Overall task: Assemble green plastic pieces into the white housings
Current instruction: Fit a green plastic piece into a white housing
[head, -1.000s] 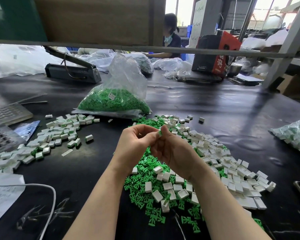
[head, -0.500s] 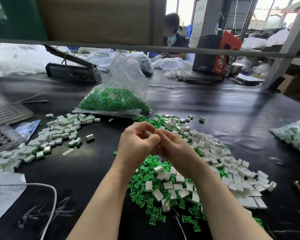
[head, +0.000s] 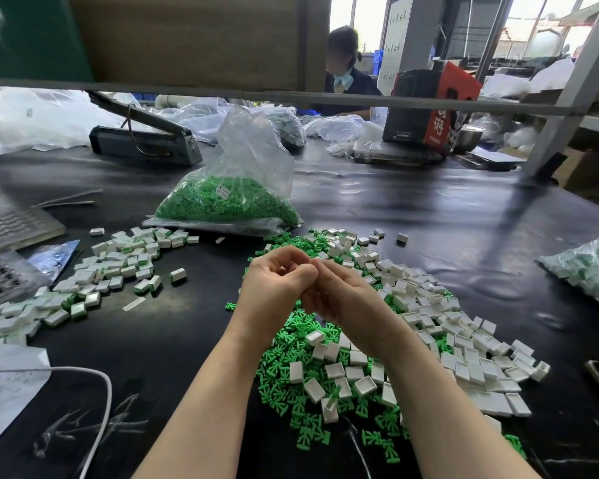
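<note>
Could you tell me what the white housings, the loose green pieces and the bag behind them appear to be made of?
White housings: apparently moulded plastic, matte, with crisp uniform box shapes. Green pieces: likely moulded plastic too, identical bright forms. Bag: thin clear plastic film, glossy, crinkled and see-through.

**Hands pressed together over the parts pile**

Left hand [head: 274, 288] and right hand [head: 346, 299] touching, fingers curled, above loose green plastic pieces [head: 291, 402] and white housings [head: 464, 340] on black table [head: 412, 216]. Whatever held, hidden. Bag of green pieces [head: 229, 198] behind; assembled units [head: 118, 267] heaped left.
</note>
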A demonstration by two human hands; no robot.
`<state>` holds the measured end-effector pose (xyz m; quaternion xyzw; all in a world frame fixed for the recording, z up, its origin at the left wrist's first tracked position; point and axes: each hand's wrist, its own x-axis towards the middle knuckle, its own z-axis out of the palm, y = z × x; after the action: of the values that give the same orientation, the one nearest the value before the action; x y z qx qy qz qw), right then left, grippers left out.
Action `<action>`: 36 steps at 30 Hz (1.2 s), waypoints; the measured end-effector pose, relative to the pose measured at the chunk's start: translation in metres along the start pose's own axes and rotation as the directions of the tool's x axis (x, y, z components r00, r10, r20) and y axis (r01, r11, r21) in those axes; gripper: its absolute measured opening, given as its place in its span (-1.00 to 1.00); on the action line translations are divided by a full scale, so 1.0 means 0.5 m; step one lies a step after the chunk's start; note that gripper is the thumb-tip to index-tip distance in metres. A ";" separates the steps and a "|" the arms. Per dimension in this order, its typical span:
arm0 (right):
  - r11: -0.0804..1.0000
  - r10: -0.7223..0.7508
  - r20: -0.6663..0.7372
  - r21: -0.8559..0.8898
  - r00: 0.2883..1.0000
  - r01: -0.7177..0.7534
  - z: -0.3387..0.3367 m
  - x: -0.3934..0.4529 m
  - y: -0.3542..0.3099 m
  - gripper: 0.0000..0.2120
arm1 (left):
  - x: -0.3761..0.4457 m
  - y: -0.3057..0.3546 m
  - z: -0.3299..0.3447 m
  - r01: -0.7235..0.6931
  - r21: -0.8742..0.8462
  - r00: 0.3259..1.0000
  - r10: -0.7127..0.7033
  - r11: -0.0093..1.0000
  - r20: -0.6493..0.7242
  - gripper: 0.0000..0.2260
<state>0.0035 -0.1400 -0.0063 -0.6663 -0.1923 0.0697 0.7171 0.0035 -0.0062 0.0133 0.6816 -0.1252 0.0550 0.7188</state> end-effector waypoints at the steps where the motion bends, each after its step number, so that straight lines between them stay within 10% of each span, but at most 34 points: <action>1: 1.000 -0.004 0.000 0.003 1.000 0.004 0.000 0.000 0.000 -0.64 | 0.001 -0.003 0.000 0.002 0.001 1.000 -0.002 1.000 0.003 -0.93; 36: 0.997 0.007 -0.066 -0.077 0.998 -0.012 0.001 0.004 0.012 -0.61 | 0.007 -0.022 0.009 -0.004 -0.021 0.999 0.003 1.000 -0.043 -0.83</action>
<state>0.0059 -0.1383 -0.0117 -0.6963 -0.1677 0.0437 0.6965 0.0093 -0.0119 0.0040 0.6723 -0.1115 0.0696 0.7285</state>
